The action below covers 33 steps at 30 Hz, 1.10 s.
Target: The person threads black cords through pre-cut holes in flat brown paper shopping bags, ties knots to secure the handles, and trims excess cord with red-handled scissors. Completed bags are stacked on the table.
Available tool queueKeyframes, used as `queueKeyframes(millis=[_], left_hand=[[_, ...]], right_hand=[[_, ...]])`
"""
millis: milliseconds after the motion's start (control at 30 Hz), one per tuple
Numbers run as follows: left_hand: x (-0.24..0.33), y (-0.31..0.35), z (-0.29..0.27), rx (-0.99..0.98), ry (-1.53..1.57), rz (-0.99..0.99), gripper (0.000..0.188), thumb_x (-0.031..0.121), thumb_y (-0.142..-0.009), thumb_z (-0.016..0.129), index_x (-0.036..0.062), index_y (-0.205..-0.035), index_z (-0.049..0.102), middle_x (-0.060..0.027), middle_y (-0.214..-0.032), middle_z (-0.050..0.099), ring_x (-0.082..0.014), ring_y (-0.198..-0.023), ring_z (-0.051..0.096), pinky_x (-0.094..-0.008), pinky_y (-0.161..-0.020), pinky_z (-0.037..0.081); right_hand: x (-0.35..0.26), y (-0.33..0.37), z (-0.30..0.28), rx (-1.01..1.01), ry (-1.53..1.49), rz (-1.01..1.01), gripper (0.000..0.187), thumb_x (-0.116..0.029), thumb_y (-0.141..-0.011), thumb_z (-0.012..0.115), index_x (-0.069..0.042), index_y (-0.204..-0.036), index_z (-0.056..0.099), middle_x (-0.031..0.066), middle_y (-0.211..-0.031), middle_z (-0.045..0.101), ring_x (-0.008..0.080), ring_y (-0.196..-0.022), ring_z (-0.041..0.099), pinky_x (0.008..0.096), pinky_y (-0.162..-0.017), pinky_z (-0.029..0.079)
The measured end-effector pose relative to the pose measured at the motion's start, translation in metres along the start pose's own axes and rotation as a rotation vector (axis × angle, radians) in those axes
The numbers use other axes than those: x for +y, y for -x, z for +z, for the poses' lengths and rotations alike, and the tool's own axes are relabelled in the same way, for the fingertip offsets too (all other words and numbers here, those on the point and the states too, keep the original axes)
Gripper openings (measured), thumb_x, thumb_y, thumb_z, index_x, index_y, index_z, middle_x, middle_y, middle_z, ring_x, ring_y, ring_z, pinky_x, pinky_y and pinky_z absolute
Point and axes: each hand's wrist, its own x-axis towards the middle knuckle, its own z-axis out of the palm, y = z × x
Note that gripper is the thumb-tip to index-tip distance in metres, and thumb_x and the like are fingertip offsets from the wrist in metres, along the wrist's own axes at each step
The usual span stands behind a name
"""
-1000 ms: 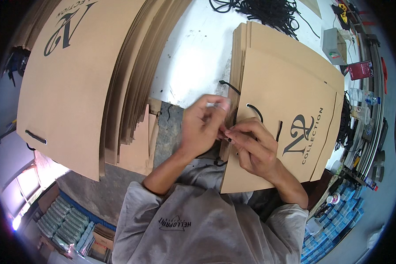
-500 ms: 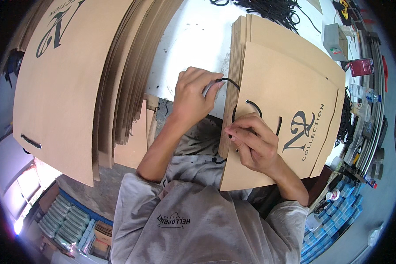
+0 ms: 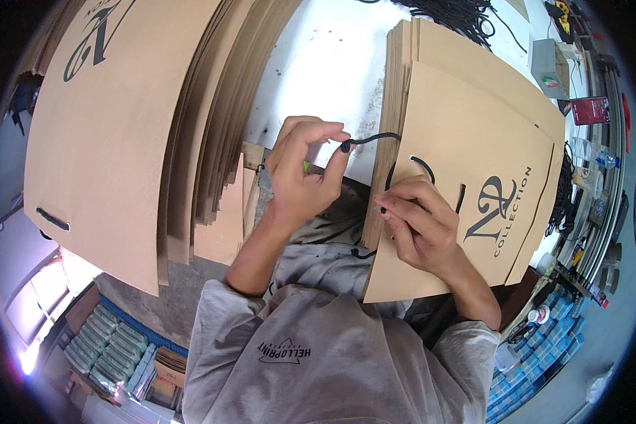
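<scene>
A stack of brown paper bags (image 3: pixel 466 113) with black print lies on the right. Black cord (image 3: pixel 378 136) runs from the top bag's edge to my left hand (image 3: pixel 297 169), whose thumb and fingertips pinch its knotted end. Close to the bag's left edge, my right hand (image 3: pixel 424 219) pinches another dark cord end (image 3: pixel 383 210) between thumb and fingers, over the bag. Between the hands and the print, a loop of cord (image 3: pixel 424 167) passes through a hole in the bag. One more short cord (image 3: pixel 364 253) sticks out below my right hand.
A tall stack of brown bags (image 3: pixel 113 155) stands at the left, one with a cord handle (image 3: pixel 52 220). Loose black cords (image 3: pixel 456 18) lie on the white table (image 3: pixel 311 63) at the back. A grey box (image 3: pixel 548 67) and a red pack (image 3: pixel 590 111) sit at the far right.
My left hand has turned and its fingers have loosened into a pinch, so the cord's knot now shows. My right hand keeps its pinch. The whole view has shifted slightly.
</scene>
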Motion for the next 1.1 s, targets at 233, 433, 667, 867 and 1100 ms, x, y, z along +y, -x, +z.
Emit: queueKeyframes(millis=[233,433,667,867,1100], left_hand=[[0.003,-0.001,-0.006,-0.019,-0.129,0.329,0.023,-0.011,-0.071,0.079,0.0045,-0.083,0.067,-0.0097,-0.088,0.071,-0.0264,-0.082,0.066,-0.0335,-0.069,0.053],[0.011,0.002,-0.006,0.007,-0.149,0.337,0.023,-0.009,-0.067,0.081,0.0052,-0.078,0.068,-0.0072,-0.088,0.072,-0.0263,-0.082,0.066,-0.0341,-0.068,0.053],[0.006,0.02,-0.002,-0.022,0.558,-0.155,0.023,-0.01,-0.083,0.076,0.0026,-0.097,0.063,-0.0141,-0.096,0.072,-0.0182,-0.085,0.066,-0.0284,-0.071,0.053],[0.001,0.03,0.003,0.141,0.983,-0.544,0.025,-0.011,-0.093,0.065,0.0055,-0.106,0.052,-0.0187,-0.103,0.072,-0.015,-0.086,0.067,-0.0256,-0.074,0.052],[0.0,0.027,0.002,0.223,1.097,-0.665,0.023,-0.011,-0.095,0.062,0.0072,-0.1,0.049,-0.0177,-0.102,0.07,-0.019,-0.088,0.069,-0.0315,-0.08,0.057]], right_hand=[[-0.02,-0.016,-0.008,0.088,-0.015,0.161,0.036,0.004,-0.079,0.074,0.001,-0.115,0.071,0.0148,-0.103,0.065,0.0274,-0.083,0.063,0.0359,-0.071,0.052],[0.004,-0.048,0.0,0.027,0.332,-0.087,0.031,0.004,-0.076,0.075,-0.001,-0.106,0.072,0.0105,-0.105,0.064,0.0274,-0.083,0.059,0.0369,-0.072,0.049],[0.015,-0.045,0.003,0.072,0.199,-0.01,0.02,0.005,-0.073,0.076,-0.002,-0.091,0.071,0.0097,-0.088,0.064,0.0281,-0.081,0.061,0.0377,-0.071,0.049],[0.019,-0.045,0.004,0.066,0.201,-0.014,0.019,0.005,-0.073,0.076,-0.001,-0.09,0.071,0.0107,-0.087,0.064,0.0278,-0.079,0.062,0.037,-0.07,0.049],[0.019,-0.046,0.003,0.048,0.18,0.014,0.016,0.007,-0.075,0.075,0.001,-0.09,0.071,0.0122,-0.086,0.064,0.0288,-0.078,0.062,0.0369,-0.069,0.05]])
